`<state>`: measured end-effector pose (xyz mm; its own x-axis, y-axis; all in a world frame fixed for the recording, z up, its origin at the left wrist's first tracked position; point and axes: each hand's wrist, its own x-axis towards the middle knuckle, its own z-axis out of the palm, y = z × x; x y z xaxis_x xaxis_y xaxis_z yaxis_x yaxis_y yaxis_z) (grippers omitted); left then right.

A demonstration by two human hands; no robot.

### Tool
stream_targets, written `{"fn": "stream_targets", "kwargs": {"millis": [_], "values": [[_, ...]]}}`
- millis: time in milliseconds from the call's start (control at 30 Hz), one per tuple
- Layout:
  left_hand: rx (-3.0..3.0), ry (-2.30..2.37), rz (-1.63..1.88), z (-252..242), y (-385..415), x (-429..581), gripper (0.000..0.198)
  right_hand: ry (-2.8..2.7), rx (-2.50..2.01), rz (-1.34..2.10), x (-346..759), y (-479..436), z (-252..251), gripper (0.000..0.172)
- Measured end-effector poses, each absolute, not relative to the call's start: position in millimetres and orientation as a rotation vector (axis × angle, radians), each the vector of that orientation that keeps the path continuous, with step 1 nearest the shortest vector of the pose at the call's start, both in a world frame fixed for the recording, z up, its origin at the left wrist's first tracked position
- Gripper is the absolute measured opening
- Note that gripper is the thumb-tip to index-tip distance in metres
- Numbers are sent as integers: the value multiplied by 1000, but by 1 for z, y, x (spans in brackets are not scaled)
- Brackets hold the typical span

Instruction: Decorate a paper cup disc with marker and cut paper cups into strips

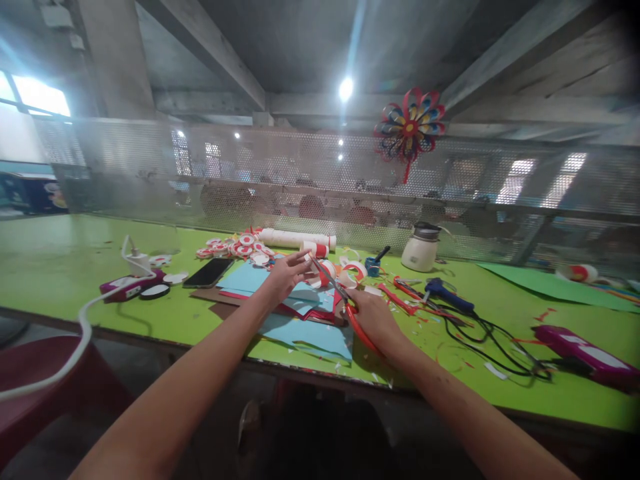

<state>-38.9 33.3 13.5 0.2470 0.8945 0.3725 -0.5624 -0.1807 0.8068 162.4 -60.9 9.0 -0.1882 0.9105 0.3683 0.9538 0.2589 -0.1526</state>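
My right hand (375, 317) is closed around the orange handles of a pair of scissors (341, 290). Their blades point up and left, the tips close to the fingers of my left hand (289, 277). Those fingers are pinched together on something small and pale that I cannot make out. Below both hands lies a stack of light blue paper (307, 333), with red and brown sheets under parts of it. Just beyond the fingertips are a red and white roll (316, 249) and curled paper strips (354, 272).
Red and white discs (243, 247) are piled behind my left hand, beside a long white tube (299, 239). A phone (209, 273) lies left. To the right are a blue glue gun (449, 295), black cables, a purple power strip (585, 357) and a cream jug (421, 248).
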Motion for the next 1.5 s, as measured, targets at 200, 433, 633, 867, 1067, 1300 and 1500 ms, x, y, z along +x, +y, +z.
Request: {"fn": "stream_targets", "kwargs": {"millis": [200,433,633,867,1067,1300,1500], "values": [[1134,393,1367,14,32,-38,42,-2142,-1714,-165,162,-61,9,31],[1129,395,1390,14,31,-35,46,-2121,-1711,-206,159,-68,13,30],[1137,401,1399,14,31,-36,47,-2108,-1723,-281,161,-70,14,34],[1155,408,1456,12,34,-35,50,-2119,-1724,-279,161,-69,13,37],[1159,403,1448,11,36,-35,52,-2133,-1694,-247,162,-68,14,34],[1159,388,1441,10,38,-35,48,-2136,-1676,-212,162,-67,14,35],[1173,400,1431,11,36,-35,50,-2135,-1662,-192,163,-68,13,31]]}}
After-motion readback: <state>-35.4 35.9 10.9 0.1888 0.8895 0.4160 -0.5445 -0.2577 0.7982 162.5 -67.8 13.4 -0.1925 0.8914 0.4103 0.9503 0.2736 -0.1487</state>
